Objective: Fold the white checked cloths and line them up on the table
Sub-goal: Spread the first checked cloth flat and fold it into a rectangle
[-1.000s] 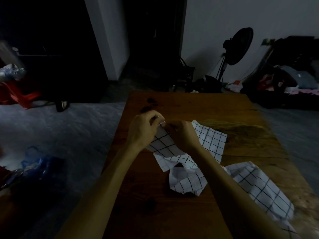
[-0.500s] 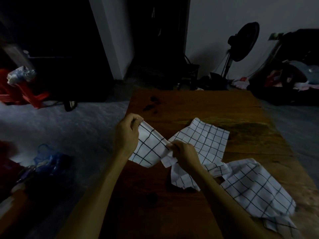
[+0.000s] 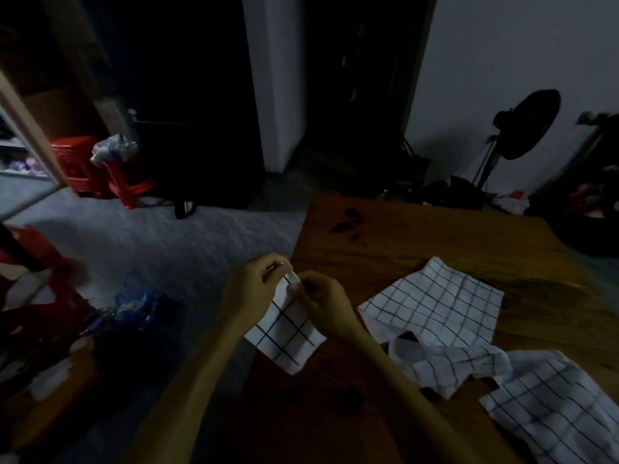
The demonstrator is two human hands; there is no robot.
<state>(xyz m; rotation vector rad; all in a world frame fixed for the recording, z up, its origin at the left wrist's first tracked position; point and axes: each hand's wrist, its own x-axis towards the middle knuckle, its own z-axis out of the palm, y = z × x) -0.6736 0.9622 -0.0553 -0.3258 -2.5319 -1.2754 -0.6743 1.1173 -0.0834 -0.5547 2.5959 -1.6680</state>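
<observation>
Head view of a dim room. Both bare forearms rise from the lower edge of the frame and converge over the left edge of the wooden table (image 3: 418, 242). The left hand (image 3: 254, 289), knuckles toward the camera and wrist slightly bent, has its fingers curled closed around the top corner of a small folded checked cloth (image 3: 288, 336). The right hand (image 3: 323, 303) meets it from the right, its fingers likewise closed in a pinch on the same top edge, so that the two hands touch at the fingertips. The folded cloth hangs below the hands as a roughly square panel tilted on one corner, partly over the table's left edge; whether its lower corner touches the wood cannot be told. Three further checked cloths lie on the table to the right: a flat cloth (image 3: 438, 299) spread open near the centre, a crumpled cloth (image 3: 445, 366) just in front of it and overlapping its near edge, and a rumpled cloth (image 3: 549, 406) at the lower right. A standing fan (image 3: 529, 125) is visible against the far wall, red plastic stools (image 3: 100, 169) on the floor at left.
</observation>
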